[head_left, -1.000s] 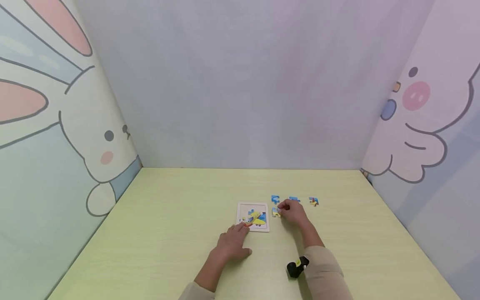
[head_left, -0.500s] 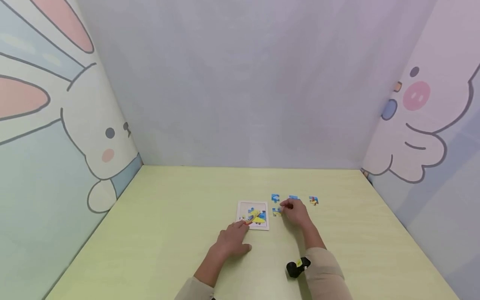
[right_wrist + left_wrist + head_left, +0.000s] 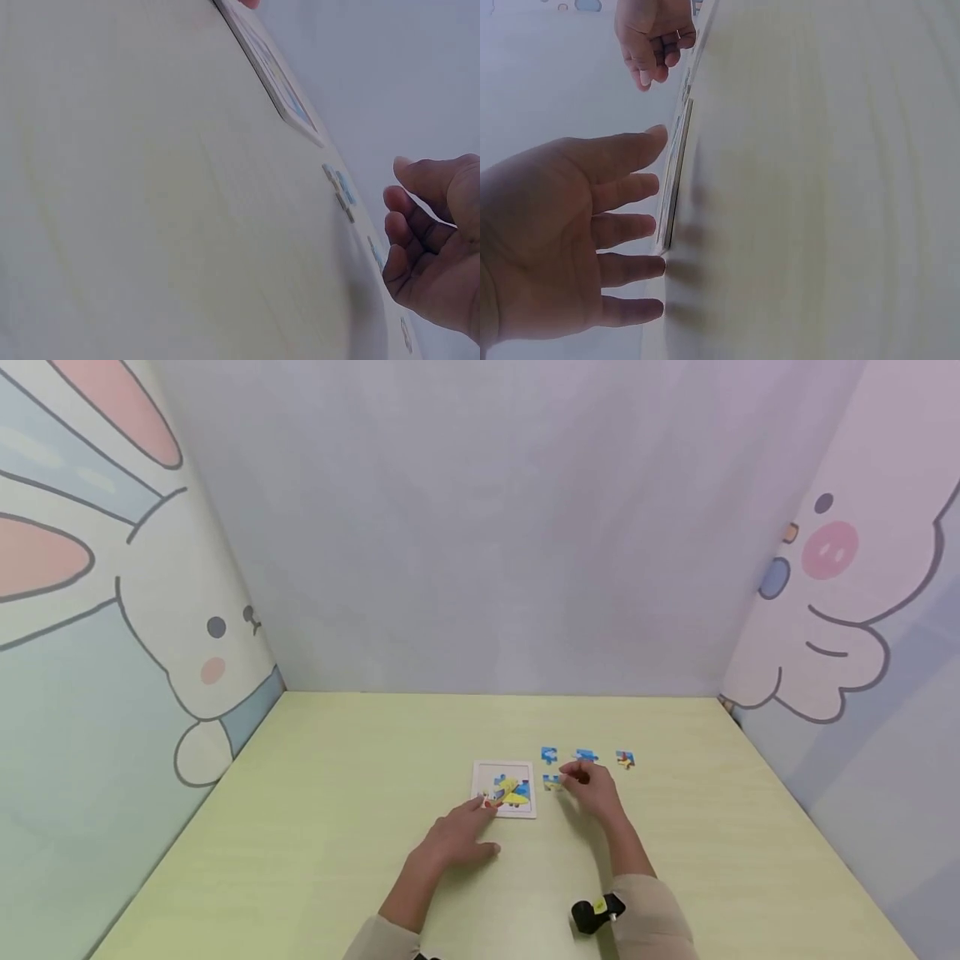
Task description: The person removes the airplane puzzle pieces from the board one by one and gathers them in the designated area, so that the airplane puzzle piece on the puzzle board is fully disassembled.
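A square puzzle tray [image 3: 487,771] with a pale rim lies mid-table, partly filled with a yellow airplane picture. My left hand [image 3: 453,835] rests at its lower left corner; in the left wrist view the fingers [image 3: 626,229] are straight and spread. Just right of the tray, my right hand [image 3: 596,789] hovers close over a loose blue-and-yellow puzzle piece [image 3: 552,782]. The right wrist view shows that hand's fingers [image 3: 397,225] loosely curled, thumb apart, nothing between them. Puzzle pieces [image 3: 341,191] lie on the table below the fingertips.
Behind the right hand lie a blue piece [image 3: 549,755], another blue piece [image 3: 586,754] and a blue, red and yellow piece [image 3: 626,759]. A black device [image 3: 597,912] sits by the right sleeve. Printed side walls and a grey back wall [image 3: 495,543] border the table.
My right fingertips have drawn back slightly to the right of the nearest puzzle piece. My left hand stays at the tray's corner. The head view has shifted a little.
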`<state>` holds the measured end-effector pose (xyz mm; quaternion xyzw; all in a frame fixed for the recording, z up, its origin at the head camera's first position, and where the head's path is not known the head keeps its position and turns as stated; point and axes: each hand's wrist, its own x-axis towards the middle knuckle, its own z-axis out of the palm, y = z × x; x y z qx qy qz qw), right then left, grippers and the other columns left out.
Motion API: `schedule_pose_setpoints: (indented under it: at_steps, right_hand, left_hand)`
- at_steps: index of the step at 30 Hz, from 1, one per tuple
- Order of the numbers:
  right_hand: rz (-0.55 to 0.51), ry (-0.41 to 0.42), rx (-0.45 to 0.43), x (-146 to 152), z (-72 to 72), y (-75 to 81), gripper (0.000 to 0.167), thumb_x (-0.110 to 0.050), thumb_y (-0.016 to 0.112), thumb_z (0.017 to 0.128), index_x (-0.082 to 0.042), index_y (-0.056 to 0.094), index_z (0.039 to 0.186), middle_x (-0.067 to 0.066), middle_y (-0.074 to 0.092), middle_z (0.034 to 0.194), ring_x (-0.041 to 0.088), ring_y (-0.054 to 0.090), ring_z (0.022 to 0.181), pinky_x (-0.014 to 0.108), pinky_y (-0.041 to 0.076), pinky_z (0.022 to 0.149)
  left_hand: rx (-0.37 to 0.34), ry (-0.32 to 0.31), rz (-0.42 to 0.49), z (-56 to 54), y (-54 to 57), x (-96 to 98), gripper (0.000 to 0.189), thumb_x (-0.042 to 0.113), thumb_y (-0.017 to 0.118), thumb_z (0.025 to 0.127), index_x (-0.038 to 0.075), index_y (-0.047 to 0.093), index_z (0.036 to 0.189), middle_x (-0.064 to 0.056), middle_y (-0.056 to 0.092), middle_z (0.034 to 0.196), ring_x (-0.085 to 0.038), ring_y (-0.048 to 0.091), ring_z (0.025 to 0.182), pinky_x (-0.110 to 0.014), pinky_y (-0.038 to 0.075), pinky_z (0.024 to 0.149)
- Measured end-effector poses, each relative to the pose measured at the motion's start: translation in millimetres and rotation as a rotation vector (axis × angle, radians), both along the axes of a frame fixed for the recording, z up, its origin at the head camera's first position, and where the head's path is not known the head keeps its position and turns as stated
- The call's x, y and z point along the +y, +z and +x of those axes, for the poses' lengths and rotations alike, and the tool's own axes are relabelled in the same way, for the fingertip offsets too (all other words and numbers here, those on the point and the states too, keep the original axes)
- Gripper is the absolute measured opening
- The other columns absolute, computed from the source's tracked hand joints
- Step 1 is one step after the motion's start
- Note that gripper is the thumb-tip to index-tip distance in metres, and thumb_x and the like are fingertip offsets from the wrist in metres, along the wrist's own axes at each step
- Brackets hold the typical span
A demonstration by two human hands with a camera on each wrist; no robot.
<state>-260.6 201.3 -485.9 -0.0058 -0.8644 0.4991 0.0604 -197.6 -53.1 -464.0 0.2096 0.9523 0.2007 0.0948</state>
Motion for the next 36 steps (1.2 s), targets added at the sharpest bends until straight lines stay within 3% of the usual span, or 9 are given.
schedule_pose_setpoints:
  at_steps: [9, 16, 23, 27, 36]
  right_hand:
    - [-0.038, 0.031, 0.034, -16.6, 9.7, 1.7, 0.009, -0.006, 0.063, 0.088, -0.001, 0.066, 0.094, 0.005, 0.062, 0.085, 0.019, 0.053, 0.076, 0.028, 0.045, 0.067]
    - [-0.06, 0.087, 0.062, -30.6, 4.3, 0.3, 0.012, -0.005, 0.064, 0.087, -0.001, 0.068, 0.098, 0.004, 0.064, 0.088, 0.017, 0.055, 0.078, 0.03, 0.046, 0.071]
    - [-0.067, 0.134, 0.075, -44.0, -0.2, 0.3, 0.016, -0.002, 0.064, 0.086, 0.002, 0.067, 0.102, 0.005, 0.064, 0.089, 0.019, 0.056, 0.08, 0.031, 0.046, 0.073]
    - [-0.067, 0.155, 0.075, -50.9, -2.5, 0.8, 0.017, -0.001, 0.063, 0.087, 0.003, 0.066, 0.102, 0.004, 0.063, 0.088, 0.018, 0.055, 0.079, 0.031, 0.046, 0.073]
    - [-0.028, 0.197, 0.012, -63.6, -11.7, -3.4, 0.015, -0.002, 0.064, 0.086, -0.001, 0.066, 0.1, 0.003, 0.062, 0.087, 0.019, 0.053, 0.076, 0.031, 0.047, 0.071]
  left_hand:
    - [0.185, 0.034, -0.103, 2.4, -4.4, 17.4, 0.043, 0.031, 0.066, 0.084, 0.008, 0.062, 0.121, -0.009, 0.055, 0.125, -0.027, 0.049, 0.115, -0.047, 0.045, 0.079]
    - [0.221, 0.024, -0.092, 5.2, -3.9, 30.7, 0.039, 0.026, 0.066, 0.083, 0.008, 0.063, 0.118, -0.01, 0.053, 0.127, -0.031, 0.046, 0.118, -0.05, 0.044, 0.08]
    - [0.165, 0.047, -0.096, 6.3, 1.1, 42.0, 0.047, 0.028, 0.065, 0.085, 0.006, 0.056, 0.125, -0.013, 0.048, 0.133, -0.033, 0.042, 0.122, -0.052, 0.043, 0.084]
    - [0.122, 0.055, -0.147, 6.7, -0.2, 44.0, 0.052, 0.033, 0.065, 0.085, 0.008, 0.054, 0.129, -0.012, 0.044, 0.137, -0.033, 0.039, 0.125, -0.053, 0.042, 0.085]
    - [0.073, -0.011, -0.175, 5.3, 2.0, 36.7, 0.052, 0.027, 0.067, 0.084, 0.008, 0.054, 0.131, -0.011, 0.041, 0.139, -0.033, 0.036, 0.127, -0.051, 0.042, 0.089]
